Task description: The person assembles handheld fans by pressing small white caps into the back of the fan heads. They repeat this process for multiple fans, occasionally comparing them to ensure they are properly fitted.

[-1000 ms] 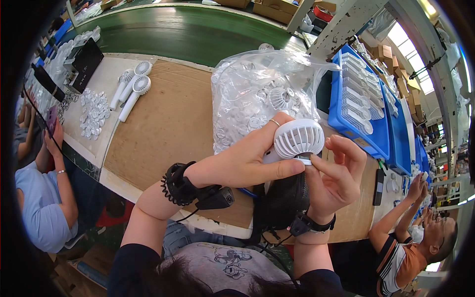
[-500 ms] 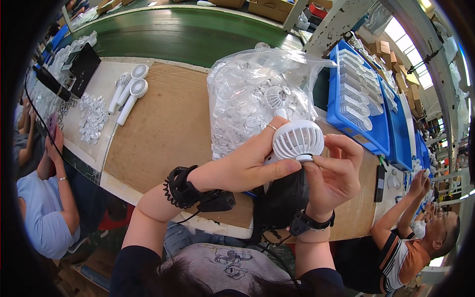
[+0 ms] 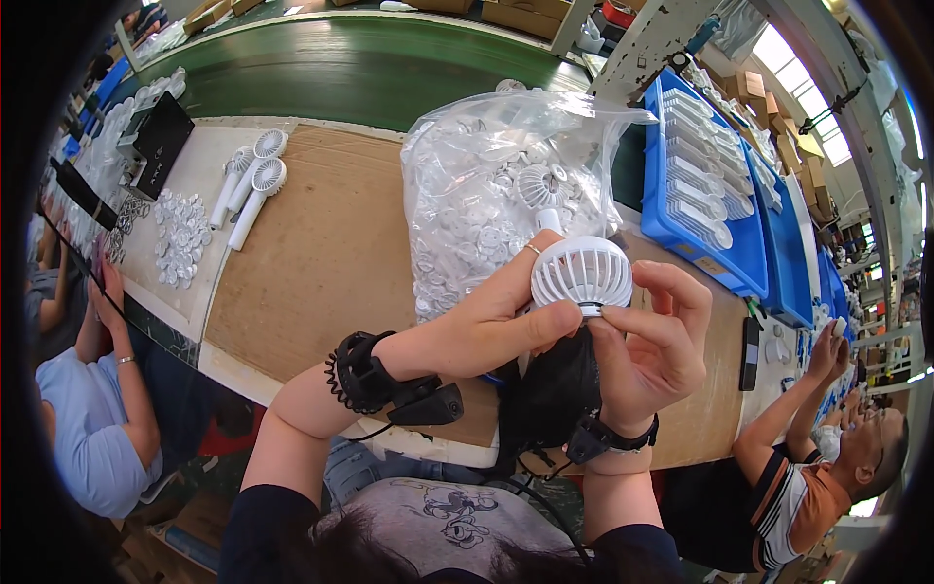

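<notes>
My left hand is closed round a white handheld fan, its ribbed round head tilted toward me. The left thumb presses beside a small white round cap at the grille's lower edge. My right hand pinches that cap between thumb and forefinger, with its other fingers curled. Just beyond the hands, a clear plastic bag holds many small white round pieces. A second white fan lies on the bag, its handle partly hidden behind my left hand.
Three white fans and a pile of small white discs lie at the left. A black box stands there too. Blue trays of white fans are at the right. Behind runs a green conveyor belt. Co-workers sit on both sides.
My left thumb has shifted inward against the cap. Both hands and the fan sit slightly further left in view, and the cap's tilt has changed a little.
</notes>
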Motion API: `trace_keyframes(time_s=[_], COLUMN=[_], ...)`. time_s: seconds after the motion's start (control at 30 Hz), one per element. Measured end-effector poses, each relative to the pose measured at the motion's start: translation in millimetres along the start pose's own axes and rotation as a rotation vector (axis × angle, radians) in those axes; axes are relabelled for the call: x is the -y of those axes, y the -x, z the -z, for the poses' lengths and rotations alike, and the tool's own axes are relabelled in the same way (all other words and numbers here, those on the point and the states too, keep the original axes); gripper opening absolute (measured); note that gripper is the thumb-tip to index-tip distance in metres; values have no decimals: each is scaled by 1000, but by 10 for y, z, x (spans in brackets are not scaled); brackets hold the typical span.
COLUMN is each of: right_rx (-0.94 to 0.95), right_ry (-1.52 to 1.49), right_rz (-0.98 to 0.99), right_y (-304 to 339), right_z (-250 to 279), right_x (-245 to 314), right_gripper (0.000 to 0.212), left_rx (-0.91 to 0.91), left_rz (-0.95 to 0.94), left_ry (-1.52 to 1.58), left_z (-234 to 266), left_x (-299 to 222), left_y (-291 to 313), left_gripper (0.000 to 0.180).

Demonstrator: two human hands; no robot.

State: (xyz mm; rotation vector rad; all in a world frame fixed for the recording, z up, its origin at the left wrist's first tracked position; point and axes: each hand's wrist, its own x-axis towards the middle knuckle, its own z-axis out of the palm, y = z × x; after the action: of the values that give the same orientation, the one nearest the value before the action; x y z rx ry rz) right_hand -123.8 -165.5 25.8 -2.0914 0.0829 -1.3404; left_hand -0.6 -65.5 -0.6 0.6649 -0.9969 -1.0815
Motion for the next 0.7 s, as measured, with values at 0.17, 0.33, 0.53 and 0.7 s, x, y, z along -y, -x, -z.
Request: trace_keyframes(time_s=[0.17, 0.33, 0.53, 0.7], right_rx=[-16, -23, -28, 3], right_ry=[36, 47, 51, 44], right_rz=[-6, -2, -22, 26], right_y=[0, 5, 11, 8], right_z=[-5, -7, 2, 5], right_x=[16, 15, 35, -5], right_gripper=[20, 21, 20, 26], left_rx=[-49, -35, -48, -70], left_rz=[-11, -41, -38, -74], left_ry=[6, -3, -9, -14], left_z=[-35, -25, -54, -70], left_x=[95, 130, 139, 172], left_y=[-16, -20, -17, -4], left_gripper=[41, 37, 34, 33])
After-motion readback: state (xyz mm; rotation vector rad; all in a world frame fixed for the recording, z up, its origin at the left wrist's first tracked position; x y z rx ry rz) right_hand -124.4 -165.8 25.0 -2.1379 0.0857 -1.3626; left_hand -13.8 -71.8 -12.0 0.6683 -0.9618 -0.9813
